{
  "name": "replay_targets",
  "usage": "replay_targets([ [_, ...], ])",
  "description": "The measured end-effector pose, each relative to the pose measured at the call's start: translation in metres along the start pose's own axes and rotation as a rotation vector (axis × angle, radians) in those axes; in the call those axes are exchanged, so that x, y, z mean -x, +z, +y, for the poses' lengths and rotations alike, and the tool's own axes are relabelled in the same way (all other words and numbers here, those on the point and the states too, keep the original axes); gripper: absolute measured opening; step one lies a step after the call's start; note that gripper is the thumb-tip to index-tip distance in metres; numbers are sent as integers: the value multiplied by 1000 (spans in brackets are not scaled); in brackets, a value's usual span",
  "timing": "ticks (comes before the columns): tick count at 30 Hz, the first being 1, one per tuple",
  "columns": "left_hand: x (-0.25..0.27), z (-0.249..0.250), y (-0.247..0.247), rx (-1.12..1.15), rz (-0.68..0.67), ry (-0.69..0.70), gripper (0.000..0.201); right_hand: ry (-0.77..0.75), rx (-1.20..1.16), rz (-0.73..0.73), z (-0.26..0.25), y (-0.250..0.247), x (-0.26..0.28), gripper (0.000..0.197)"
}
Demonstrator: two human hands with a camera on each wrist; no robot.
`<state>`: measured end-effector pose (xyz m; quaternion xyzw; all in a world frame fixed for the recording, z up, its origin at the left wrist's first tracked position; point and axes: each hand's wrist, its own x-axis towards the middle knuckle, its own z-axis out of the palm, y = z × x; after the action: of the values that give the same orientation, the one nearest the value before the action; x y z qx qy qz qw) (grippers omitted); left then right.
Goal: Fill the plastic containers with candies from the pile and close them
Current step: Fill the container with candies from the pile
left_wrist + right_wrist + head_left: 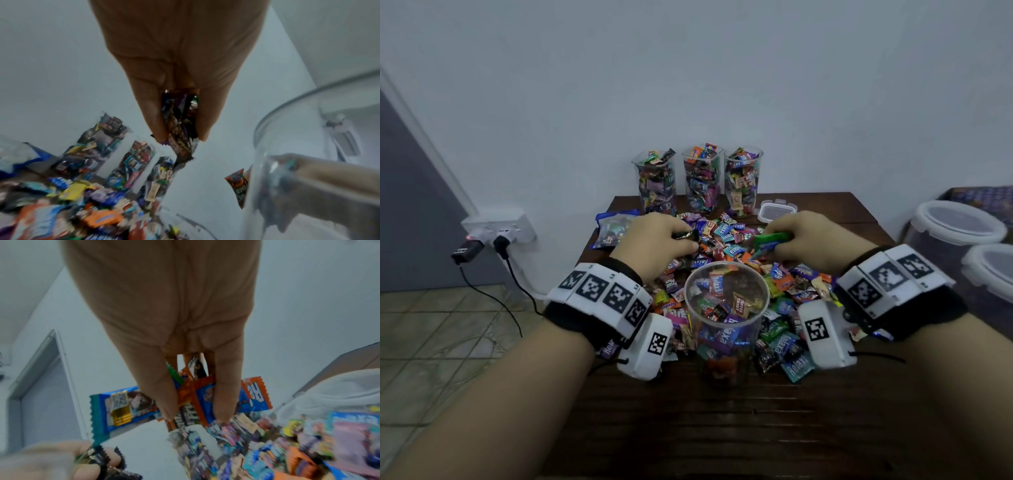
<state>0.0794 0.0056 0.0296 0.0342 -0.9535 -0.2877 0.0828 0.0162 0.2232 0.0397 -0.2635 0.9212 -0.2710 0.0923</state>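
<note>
A dark wooden table (808, 411) carries a sprawling pile of wrapped candies (726, 240), with three brimming plastic containers (702, 178) lined up at its far edge and a fourth, partly filled container (726, 308) standing open near the person. Over the pile, the left hand (650, 240) has its grip clamped on dark-wrapped candies (179, 123), while the right hand (811, 240) pinches a bunch of green, orange and blue ones (207, 395).
</note>
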Motion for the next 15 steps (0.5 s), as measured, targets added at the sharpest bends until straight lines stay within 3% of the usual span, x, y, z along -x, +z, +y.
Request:
replay_targets([
  [7,18,14,-11,230,148,91,20,-159,-261,136,-33,-19,41,26],
  [12,24,14,-7,337,171,79,30,-256,-413,51,-43,-4,54,34],
  [15,31,18,-8,375,165,106,10,-272,-461,3,-47,5,56,30],
])
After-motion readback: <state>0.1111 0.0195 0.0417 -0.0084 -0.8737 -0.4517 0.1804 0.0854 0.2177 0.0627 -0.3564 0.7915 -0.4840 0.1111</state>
